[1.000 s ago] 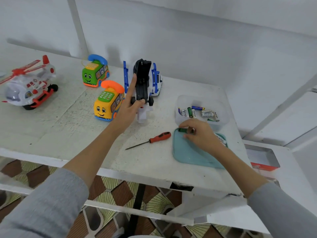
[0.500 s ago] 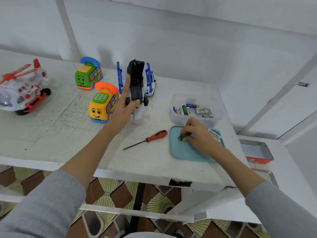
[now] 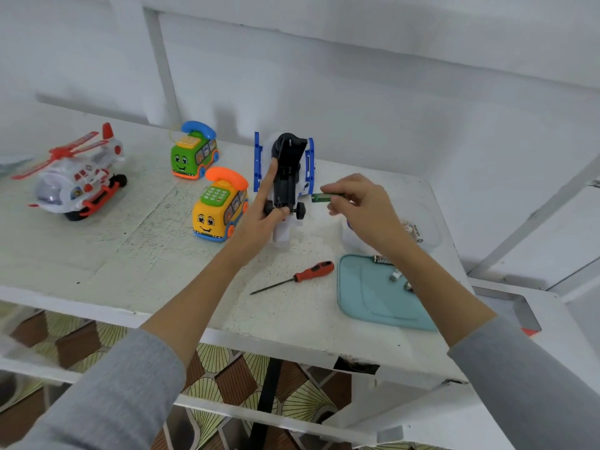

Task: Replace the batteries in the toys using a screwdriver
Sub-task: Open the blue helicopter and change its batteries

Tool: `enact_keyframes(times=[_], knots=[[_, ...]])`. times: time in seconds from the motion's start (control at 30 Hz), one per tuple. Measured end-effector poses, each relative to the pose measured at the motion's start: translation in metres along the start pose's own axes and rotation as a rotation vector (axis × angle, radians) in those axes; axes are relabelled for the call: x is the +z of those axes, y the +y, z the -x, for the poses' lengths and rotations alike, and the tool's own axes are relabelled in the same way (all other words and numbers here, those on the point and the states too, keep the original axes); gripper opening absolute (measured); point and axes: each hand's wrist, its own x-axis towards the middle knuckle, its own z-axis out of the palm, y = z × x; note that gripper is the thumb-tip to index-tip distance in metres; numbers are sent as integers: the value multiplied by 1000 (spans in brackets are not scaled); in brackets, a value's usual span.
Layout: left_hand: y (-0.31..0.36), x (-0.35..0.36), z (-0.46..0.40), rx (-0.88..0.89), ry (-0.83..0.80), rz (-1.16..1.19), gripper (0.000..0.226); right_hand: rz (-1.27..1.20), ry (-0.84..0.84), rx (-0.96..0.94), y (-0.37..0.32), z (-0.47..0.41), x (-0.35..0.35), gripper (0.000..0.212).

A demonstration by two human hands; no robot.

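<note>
On the white bench the left hand grips a white-and-blue toy plane stood on its nose, black underside facing the person; the forefinger lies straight up the left edge of the black belly and the thumb presses near the small black wheels at the bottom. The right hand is raised just to the right of the plane and pinches a green battery between thumb and fingertips, the battery lying level with its free end pointing at the toy, close to it but apart.

A screwdriver with a red-orange handle lies loose on the bench in front of the plane, its tip pointing left. Just to its right sits a teal tray holding a dark battery at its far edge and some small pieces partly hidden by the right forearm. Behind the tray a clear plastic tub shows more batteries, mostly blocked by the hand.

Left of the plane stand a yellow bus phone toy with an orange receiver and, farther back, a green bus phone toy with a blue receiver. A red-and-white toy helicopter sits well apart at the left end.
</note>
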Motion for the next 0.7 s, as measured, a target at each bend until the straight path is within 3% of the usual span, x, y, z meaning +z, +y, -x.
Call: enact_keyframes(times=[0.3, 0.7], knots=[[-8, 0, -4, 1, 14, 10, 74, -4, 71, -42, -17, -30, 30, 13], [-7, 2, -7, 23, -42, 69, 74, 130, 30, -129, -19, -36, 44, 21]])
